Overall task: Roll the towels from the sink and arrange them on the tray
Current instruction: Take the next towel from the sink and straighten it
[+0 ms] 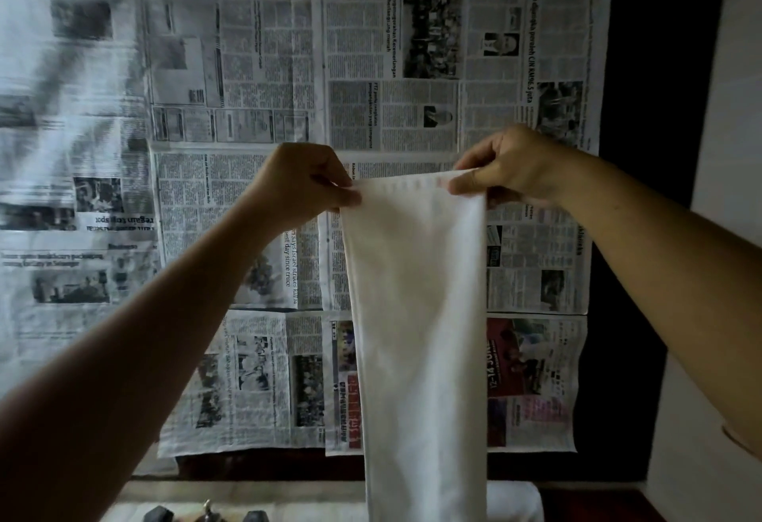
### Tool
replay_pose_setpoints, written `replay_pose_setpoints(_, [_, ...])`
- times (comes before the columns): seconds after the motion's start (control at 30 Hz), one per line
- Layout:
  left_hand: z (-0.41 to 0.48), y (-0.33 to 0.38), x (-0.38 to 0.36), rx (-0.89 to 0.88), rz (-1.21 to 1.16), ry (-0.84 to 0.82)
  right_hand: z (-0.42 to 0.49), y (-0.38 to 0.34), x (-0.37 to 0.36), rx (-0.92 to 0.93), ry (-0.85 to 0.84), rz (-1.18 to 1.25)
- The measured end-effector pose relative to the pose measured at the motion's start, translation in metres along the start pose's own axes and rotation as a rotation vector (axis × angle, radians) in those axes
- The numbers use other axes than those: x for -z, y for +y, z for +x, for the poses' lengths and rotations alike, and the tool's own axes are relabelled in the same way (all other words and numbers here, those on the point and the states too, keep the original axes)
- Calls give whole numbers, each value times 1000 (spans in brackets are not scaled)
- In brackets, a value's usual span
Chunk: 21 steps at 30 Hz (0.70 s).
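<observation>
A white towel (pixel 420 315) hangs lengthwise in front of me, folded into a long narrow strip that runs down past the bottom edge of the view. My left hand (pixel 305 187) pinches its upper left corner. My right hand (pixel 507 169) pinches the upper right corner. Both hands hold the top edge stretched level, raised at about chest height. The sink and the tray are out of sight.
Sheets of newspaper (pixel 255 109) cover the dark wall straight ahead. A pale wall (pixel 725 109) stands at the right. At the bottom edge lie a light counter (pixel 288 509), a tap top (pixel 208 511) and something white (pixel 515 501) behind the towel.
</observation>
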<state>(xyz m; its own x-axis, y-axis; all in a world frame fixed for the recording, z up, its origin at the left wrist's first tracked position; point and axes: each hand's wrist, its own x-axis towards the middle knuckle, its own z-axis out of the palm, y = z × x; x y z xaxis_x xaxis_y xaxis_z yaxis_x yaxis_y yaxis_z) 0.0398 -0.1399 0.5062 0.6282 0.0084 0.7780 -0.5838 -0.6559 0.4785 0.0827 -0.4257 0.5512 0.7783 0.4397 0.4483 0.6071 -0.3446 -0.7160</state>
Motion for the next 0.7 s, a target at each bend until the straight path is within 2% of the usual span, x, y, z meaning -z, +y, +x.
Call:
replay_pose_setpoints(0.13, [-4,3,1,96,-44,-120,-7,2,3,-128,-152,-98])
replay_pose_setpoints(0.27, [-5,13,6,71,-40,-236,-10,5,2,-101,-198,13])
replay_pose_setpoints(0.4, [3,11,6,47,185,-291,-3,14,-5,-111,-129,90])
replay_pose_setpoints(0.57, [7,-34,-32,118,384,-364,16,58,-52,-277,-31,93])
replay_pose_setpoints(0.7, [5,-72,-56,201,409,-325,36,93,-81,-270,88,58])
